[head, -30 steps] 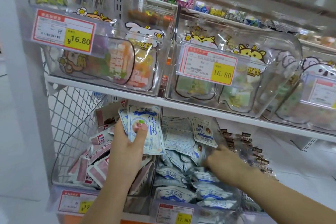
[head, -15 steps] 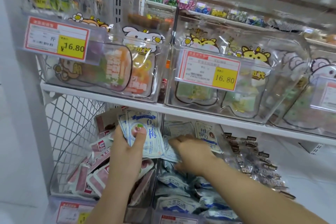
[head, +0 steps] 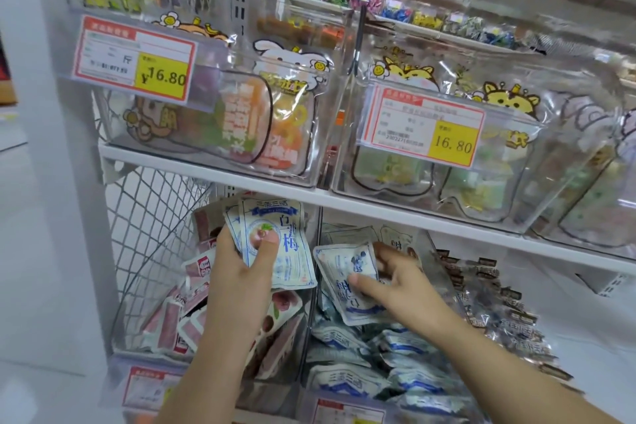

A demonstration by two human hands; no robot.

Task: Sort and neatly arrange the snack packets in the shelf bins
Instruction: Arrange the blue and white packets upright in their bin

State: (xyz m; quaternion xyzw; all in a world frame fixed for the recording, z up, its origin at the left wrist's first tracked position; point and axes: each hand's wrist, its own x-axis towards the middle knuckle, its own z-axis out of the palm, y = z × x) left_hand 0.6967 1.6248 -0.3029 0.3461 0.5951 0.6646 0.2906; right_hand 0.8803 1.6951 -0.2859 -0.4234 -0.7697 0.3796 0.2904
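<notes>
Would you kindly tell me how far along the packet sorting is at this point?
Done: a stack of blue packets sits gathered in the left hand. In hand: the right hand pinches one more packet. Left: the blue heap below lies jumbled, and the pink packets beside it look untidy too.

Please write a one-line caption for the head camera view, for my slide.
Left hand grips a stack of blue-white packets; right hand grips one more packet over the bin of matching packets.
</notes>
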